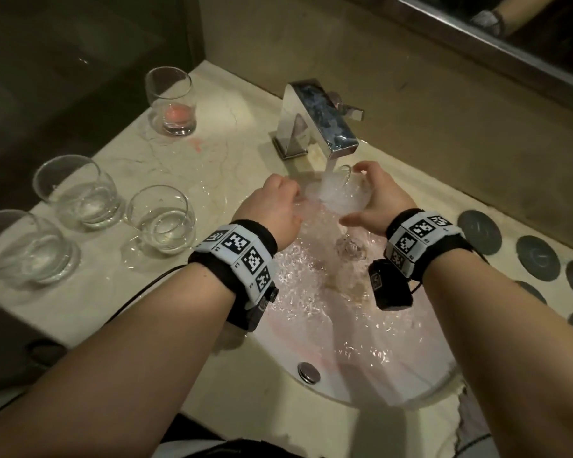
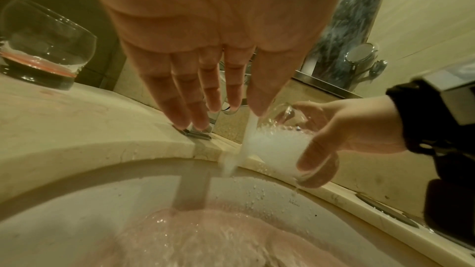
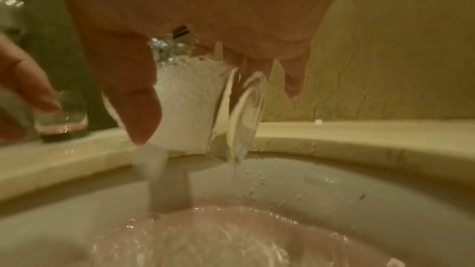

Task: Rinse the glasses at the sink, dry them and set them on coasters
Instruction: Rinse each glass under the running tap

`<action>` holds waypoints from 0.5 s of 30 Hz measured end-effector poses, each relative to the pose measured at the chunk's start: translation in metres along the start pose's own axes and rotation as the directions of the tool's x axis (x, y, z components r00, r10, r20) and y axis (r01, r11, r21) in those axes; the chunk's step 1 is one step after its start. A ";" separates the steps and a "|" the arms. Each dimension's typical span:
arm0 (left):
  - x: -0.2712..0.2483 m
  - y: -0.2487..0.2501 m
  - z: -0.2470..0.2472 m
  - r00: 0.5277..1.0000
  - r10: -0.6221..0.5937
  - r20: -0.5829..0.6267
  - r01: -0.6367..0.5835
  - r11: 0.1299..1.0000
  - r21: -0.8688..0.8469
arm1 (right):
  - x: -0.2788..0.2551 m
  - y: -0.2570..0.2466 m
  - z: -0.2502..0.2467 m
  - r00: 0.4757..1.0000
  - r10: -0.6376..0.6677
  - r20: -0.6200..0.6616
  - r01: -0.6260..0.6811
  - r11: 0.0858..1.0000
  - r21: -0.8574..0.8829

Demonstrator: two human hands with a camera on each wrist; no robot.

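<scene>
Rinsing in progress: the right hand (image 1: 374,200) curls around a clear round tumbler (image 1: 339,193), tilted under the tap's (image 1: 321,123) white stream above the sink (image 1: 420,368), foam filling the bowl of the glass. The left hand (image 1: 275,206) hovers beside it, fingers straight and relaxed, holding nothing. Pink-tinged water swirls in the glossy white basin. On the marble desk (image 1: 119,305) at left wait four more glasses, one (image 1: 172,100) with pink residue. Next, probably: tip it out, then dry. Dark round coasters (image 1: 538,257) lie at right.
</scene>
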State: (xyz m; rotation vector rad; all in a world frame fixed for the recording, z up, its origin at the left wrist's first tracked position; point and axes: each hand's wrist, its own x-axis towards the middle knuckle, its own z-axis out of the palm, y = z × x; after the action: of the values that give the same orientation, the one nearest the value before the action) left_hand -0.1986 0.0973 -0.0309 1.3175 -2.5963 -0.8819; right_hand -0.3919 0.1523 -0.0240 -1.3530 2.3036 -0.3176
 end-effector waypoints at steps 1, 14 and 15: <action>0.000 0.001 0.000 1.000 -0.003 0.004 0.003 1.000 -0.006 | -0.004 0.001 -0.004 0.999 -0.023 0.028 0.026 0.990 -0.135; 0.004 0.010 0.015 0.998 -0.057 0.002 0.052 0.904 -0.424 | -0.011 0.004 -0.009 0.985 0.063 0.159 -0.070 0.997 0.038; 0.006 0.011 0.018 0.999 -0.051 0.010 0.050 0.886 -0.462 | -0.008 0.002 -0.005 0.983 0.060 0.176 -0.076 0.993 0.090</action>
State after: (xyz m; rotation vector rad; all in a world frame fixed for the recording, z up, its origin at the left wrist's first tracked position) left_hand -0.2159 0.1058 -0.0404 1.2410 -2.1538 -1.3963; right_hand -0.3926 0.1604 -0.0186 -1.2027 2.1570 -0.2738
